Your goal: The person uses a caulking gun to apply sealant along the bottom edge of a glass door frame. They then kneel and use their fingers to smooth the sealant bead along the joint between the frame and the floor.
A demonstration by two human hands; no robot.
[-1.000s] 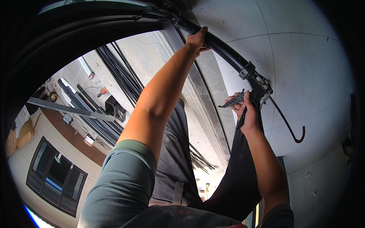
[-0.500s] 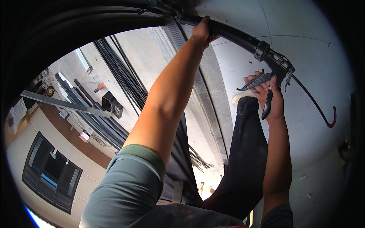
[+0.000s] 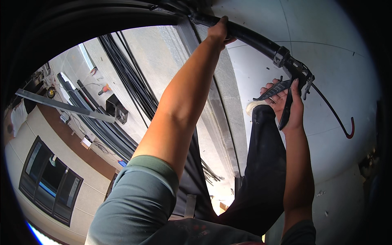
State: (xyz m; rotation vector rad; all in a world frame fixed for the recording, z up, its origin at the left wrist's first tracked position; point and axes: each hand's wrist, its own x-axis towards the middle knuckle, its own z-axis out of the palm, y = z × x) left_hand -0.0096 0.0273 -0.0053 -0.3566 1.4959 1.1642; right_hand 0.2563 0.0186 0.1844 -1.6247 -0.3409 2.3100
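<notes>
Caulking work is shown in the single head view: a long black tubular caulking gun [image 3: 261, 43] is held overhead, its long axis running from the upper middle, where the nozzle end meets a dark frame edge [image 3: 122, 12], down to the right. The left hand [image 3: 218, 32] is wrapped around the barrel near its front, fingers closed on it. The right hand [image 3: 288, 102] is closed on the black trigger handle [image 3: 286, 104] at the rear, beside the red-tipped hooked plunger rod [image 3: 339, 118].

One caulking gun [image 3: 286, 77] — two hands, left hand [image 3: 218, 32] and right hand [image 3: 286, 106].
</notes>
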